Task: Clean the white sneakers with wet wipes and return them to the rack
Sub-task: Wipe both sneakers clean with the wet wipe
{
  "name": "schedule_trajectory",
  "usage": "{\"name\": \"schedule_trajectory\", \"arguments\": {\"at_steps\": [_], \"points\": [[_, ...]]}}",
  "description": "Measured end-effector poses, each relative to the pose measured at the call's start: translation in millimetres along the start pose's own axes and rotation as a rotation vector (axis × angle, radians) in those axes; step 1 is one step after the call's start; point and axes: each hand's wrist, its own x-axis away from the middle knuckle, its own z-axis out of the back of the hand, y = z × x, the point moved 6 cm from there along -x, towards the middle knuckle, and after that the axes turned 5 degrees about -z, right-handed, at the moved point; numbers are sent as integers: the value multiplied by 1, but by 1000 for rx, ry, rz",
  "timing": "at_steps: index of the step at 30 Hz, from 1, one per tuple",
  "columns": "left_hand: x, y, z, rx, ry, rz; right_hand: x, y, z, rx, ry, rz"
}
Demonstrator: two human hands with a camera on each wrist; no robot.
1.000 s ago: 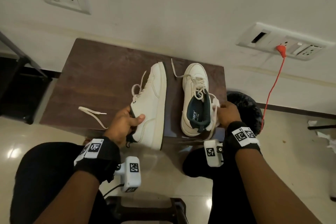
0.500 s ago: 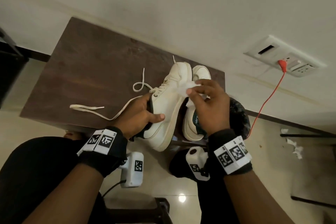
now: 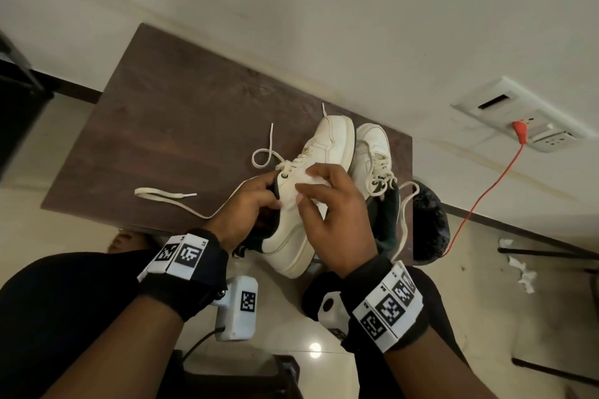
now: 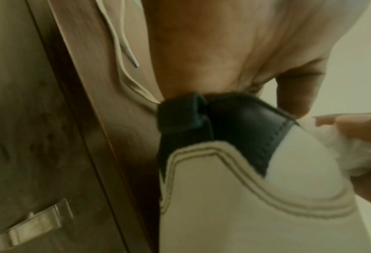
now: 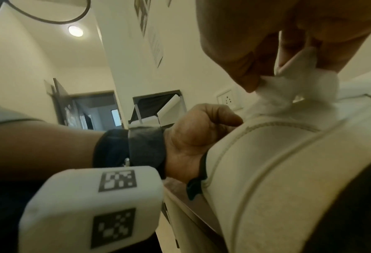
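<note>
My left hand (image 3: 249, 204) grips a white sneaker (image 3: 327, 152) by its dark collar, its fingers tucked inside the opening, and holds it tilted on its side over the front edge of the brown table (image 3: 181, 126). In the left wrist view the dark collar (image 4: 234, 126) and stitched white heel panel (image 4: 245, 205) fill the frame. My right hand (image 3: 330, 214) pinches a crumpled white wet wipe (image 5: 297, 92) and presses it against the sneaker's side near the collar. The second white sneaker (image 3: 372, 152) lies on the table just right of the held one.
Loose laces (image 3: 168, 197) trail left across the table. A black bin (image 3: 428, 220) stands on the floor right of the table, under a red cable (image 3: 486, 191) plugged into a wall socket (image 3: 525, 120). Crumpled white scraps (image 3: 522, 272) lie on the floor at right.
My right hand left the second sneaker, came across with the wipe and now presses it on the held sneaker. The left hand turned the sneaker and drew it nearer.
</note>
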Motion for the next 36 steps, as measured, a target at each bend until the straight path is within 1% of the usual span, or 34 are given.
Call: {"name": "schedule_trajectory", "arguments": {"at_steps": [2,5,6,8,10,14,16,19,21,23,25,26,29,33,36], "points": [[1,-4,4,19,19,27,-1,-2,0,3,-11,-6],[2,-8,6,22,46,71,-6,3,3,54,6,-99],[2,-8,7,24,50,78,-7,5,4,97,25,-106],[1,-9,7,28,62,88,-8,5,4,185,52,-75],[1,-9,7,36,68,90,-9,4,1,230,41,-37],[1,-8,7,11,67,87,0,-7,-8,291,-54,89],[1,-6,4,36,50,75,10,-10,-12,309,-115,153],[2,-6,1,79,21,76,13,-13,-16,388,-131,224],[3,-6,1,59,25,77,-1,-9,-15,445,-115,202],[3,-9,4,19,38,86,-23,-2,-10,473,-74,128],[2,-10,5,14,45,89,-42,3,-5,466,-58,59],[2,-10,6,19,52,89,-46,2,-7,462,-75,59],[1,-11,9,23,78,81,-36,-11,-19,400,-152,143],[1,-10,11,43,88,30,-8,-20,-20,267,-179,261],[2,-6,6,79,10,-29,4,-22,-21,280,-214,323]]}}
